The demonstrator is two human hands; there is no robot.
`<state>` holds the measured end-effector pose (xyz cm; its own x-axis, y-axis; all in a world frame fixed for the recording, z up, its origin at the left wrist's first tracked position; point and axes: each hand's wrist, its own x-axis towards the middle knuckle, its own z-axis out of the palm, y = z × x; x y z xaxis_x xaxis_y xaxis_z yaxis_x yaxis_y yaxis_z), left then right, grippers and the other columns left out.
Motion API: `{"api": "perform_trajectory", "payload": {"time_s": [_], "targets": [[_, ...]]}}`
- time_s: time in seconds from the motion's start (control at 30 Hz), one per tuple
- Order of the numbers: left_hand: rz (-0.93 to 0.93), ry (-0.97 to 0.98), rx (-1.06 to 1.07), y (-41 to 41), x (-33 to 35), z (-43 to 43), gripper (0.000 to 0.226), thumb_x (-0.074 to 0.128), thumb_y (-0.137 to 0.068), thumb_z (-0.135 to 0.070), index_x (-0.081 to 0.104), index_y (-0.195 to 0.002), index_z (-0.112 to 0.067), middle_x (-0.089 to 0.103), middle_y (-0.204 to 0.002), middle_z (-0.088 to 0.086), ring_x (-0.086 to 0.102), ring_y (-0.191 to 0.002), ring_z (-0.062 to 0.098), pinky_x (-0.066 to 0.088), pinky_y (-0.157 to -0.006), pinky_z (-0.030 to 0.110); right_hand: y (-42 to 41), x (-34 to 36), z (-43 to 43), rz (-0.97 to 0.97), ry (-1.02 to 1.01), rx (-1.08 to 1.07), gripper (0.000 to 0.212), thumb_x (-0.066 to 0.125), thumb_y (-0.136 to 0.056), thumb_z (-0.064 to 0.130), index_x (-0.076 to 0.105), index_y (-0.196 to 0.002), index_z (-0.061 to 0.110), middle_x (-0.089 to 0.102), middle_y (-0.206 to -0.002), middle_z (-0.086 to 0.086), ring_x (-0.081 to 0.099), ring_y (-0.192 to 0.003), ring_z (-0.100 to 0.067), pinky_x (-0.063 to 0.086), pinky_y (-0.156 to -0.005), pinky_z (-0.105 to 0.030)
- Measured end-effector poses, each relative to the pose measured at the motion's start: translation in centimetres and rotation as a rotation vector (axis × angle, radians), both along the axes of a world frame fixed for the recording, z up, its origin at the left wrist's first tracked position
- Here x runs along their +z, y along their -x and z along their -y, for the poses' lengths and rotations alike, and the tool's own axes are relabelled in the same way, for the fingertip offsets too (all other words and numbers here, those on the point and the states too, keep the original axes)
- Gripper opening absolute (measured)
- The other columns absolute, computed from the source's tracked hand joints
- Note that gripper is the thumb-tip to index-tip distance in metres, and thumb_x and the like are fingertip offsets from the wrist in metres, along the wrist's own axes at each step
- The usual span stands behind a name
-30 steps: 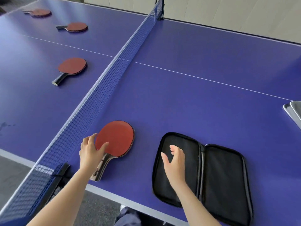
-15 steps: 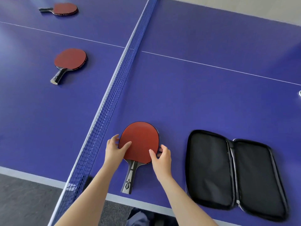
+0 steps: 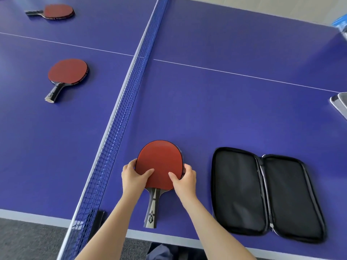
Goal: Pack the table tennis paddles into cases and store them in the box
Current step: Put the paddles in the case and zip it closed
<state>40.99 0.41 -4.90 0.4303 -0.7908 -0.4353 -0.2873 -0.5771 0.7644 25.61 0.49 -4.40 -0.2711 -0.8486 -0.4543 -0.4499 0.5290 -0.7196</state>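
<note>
- The near paddle (image 3: 159, 162), red rubber up, lies on the blue table tennis table (image 3: 225, 113) just right of the net (image 3: 120, 117), its dark handle pointing toward the table's near edge.
- The left hand (image 3: 134, 178) grips the left lower edge of the blade: thumb on the red face, fingers curled round the rim.
- The right hand (image 3: 185, 180) grips the opposite edge in the same way (thumb on top, fingertips tucked at the rim), so the blade sits clamped between both hands.
- Whether the blade is lifted off the table or resting flat cannot be told.
- To the right, near the paddle but not touching it, a black zip case (image 3: 266, 196) lies opened flat, both halves showing dark lining.
- Across the net, a second paddle (image 3: 66, 73) lies red side up with its handle angled toward the near left; a third paddle (image 3: 56, 11) lies farther back.
- At the right border, a grey cornered object (image 3: 339, 105) is only partly in view (too cropped to name).
</note>
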Motion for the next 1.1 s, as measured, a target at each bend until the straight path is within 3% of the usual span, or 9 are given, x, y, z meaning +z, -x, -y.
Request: {"api": "perform_trajectory", "payload": {"time_s": [0.13, 0.33, 0.57, 0.73, 0.97, 1.1], "targets": [[-0.032, 0.03, 0.017, 1.9, 1.2, 0.1, 0.066, 0.081, -0.075, -0.027, 0.051, -0.133, -0.015, 0.048, -0.122, 0.003, 0.05, -0.117, 0.023, 0.046, -0.099, 0.044, 2.1, 0.7, 0.1, 0.015, 0.038, -0.015, 0.053, 0.07, -0.084, 0.033, 0.047, -0.129, 0.018, 0.045, -0.122, -0.004, 0.048, -0.1, -0.012, 0.045, -0.081, -0.023], [-0.091, 0.074, -0.011, 7.3, 3.5, 0.4, 0.064, 0.08, -0.075, -0.028, 0.05, -0.131, -0.018, 0.045, -0.117, -0.003, 0.051, -0.115, 0.021, 0.048, -0.098, 0.043, 7.8, 2.7, -0.1, 0.07, 0.094, -0.072, 0.056, 0.071, -0.083, 0.032, 0.047, -0.132, 0.019, 0.044, -0.124, -0.001, 0.05, -0.101, -0.012, 0.05, -0.085, -0.028], [-0.124, 0.104, -0.102, 18.6, 5.2, 0.3, 0.062, 0.077, -0.078, -0.031, 0.05, -0.132, -0.018, 0.043, -0.117, -0.004, 0.05, -0.116, 0.021, 0.048, -0.098, 0.043, 19.3, 4.7, -1.4, 0.088, 0.139, -0.17, 0.054, 0.072, -0.081, 0.025, 0.052, -0.13, 0.016, 0.048, -0.124, -0.005, 0.054, -0.111, -0.019, 0.049, -0.096, -0.039], [-0.147, 0.105, -0.149, 29.1, 5.1, -0.8, 0.06, 0.075, -0.08, -0.026, 0.05, -0.134, -0.016, 0.044, -0.118, -0.003, 0.051, -0.113, 0.019, 0.046, -0.099, 0.039, 29.9, 5.0, -2.9, 0.081, 0.152, -0.22, 0.051, 0.073, -0.081, 0.024, 0.055, -0.128, 0.018, 0.05, -0.12, -0.004, 0.054, -0.109, -0.018, 0.048, -0.092, -0.03], [-0.148, 0.038, -0.158, 40.2, 3.8, -2.6, 0.057, 0.073, -0.081, -0.021, 0.05, -0.133, -0.014, 0.042, -0.116, -0.001, 0.053, -0.11, 0.021, 0.046, -0.1, 0.04, 41.3, 4.2, -4.1, 0.019, 0.108, -0.193, 0.056, 0.074, -0.08, 0.027, 0.054, -0.131, 0.017, 0.052, -0.122, -0.003, 0.055, -0.108, -0.018, 0.05, -0.094, -0.037], [-0.117, -0.025, -0.152, 42.9, 3.1, -3.0, 0.059, 0.072, -0.082, -0.019, 0.048, -0.136, -0.012, 0.044, -0.127, 0.007, 0.05, -0.118, 0.026, 0.044, -0.102, 0.043, 43.9, 3.2, -4.3, -0.003, 0.06, -0.149, 0.055, 0.073, -0.081, 0.028, 0.054, -0.13, 0.016, 0.051, -0.118, -0.003, 0.055, -0.11, -0.02, 0.05, -0.094, -0.037]]}}
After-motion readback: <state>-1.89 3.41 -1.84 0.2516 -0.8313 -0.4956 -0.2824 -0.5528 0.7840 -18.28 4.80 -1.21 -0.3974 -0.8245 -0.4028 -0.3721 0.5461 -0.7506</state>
